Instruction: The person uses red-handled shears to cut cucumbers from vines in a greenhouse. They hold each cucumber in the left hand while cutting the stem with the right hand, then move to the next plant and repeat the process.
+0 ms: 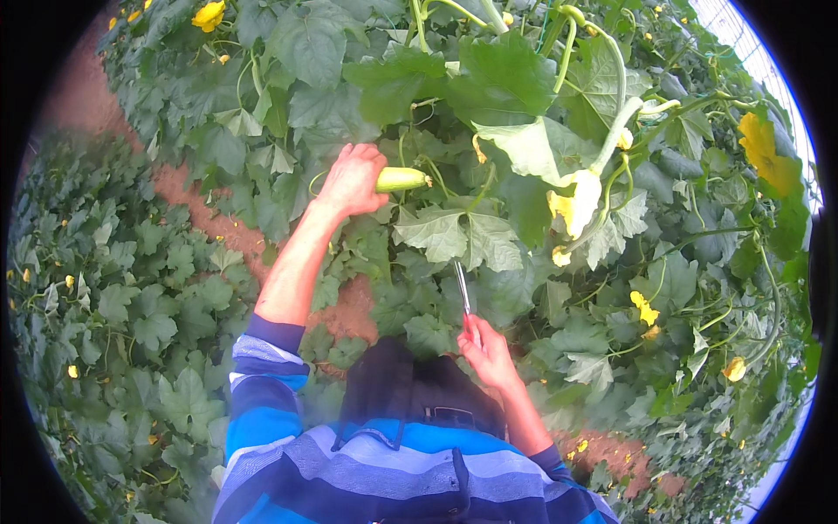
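My left hand [353, 178] is closed around a pale green gourd-like fruit [400, 179], whose blossom end points right; the fruit's other end is hidden in the hand. Lower and to the right, my right hand [486, 350] grips the red handles of a pair of scissors [463, 291]. Their narrow metal blades point up and look closed, with the tips close to a lobed leaf [435, 230]. A second leaf [494, 241] hangs beside it. Right of these, a large pale yellow blossom [576, 203] hangs from a thick curved stem [619, 134].
Dense leafy vines surround me, with tall growth in front and to the right. Yellow flowers [645, 308] dot the foliage. Reddish-brown soil [216, 219] shows in a strip at the left, beside lower plants [154, 321]. A bright translucent covering [740, 33] curves along the right edge.
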Demonstrator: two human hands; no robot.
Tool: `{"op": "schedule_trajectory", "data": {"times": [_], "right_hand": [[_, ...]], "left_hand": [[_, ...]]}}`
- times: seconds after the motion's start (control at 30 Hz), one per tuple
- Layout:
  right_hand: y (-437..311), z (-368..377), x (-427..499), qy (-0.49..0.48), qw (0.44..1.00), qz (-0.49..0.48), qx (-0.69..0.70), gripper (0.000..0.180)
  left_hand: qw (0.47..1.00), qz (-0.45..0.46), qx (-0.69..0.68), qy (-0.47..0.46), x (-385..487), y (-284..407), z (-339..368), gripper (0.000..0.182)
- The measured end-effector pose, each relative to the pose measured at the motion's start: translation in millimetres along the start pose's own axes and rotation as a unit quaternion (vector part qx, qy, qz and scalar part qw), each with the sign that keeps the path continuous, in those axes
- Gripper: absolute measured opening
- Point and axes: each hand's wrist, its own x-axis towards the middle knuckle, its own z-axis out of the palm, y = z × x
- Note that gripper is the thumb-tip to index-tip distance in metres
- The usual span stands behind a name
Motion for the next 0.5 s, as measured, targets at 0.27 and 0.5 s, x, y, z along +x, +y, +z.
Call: {"op": "schedule_trajectory", "data": {"times": [0.27,0.5], "right_hand": [[-44,37,85,-0.063,0.972,0.17,0.153,0.056],[-51,98,186,-0.017,0.9,0.24,0.363,0.052]], "left_hand": [[0.987,0.001,-0.139,0.075,0,-51,-10,0.039],[0.969,0.049,-0.223,0.097,10,-96,-15,0.033]]}}
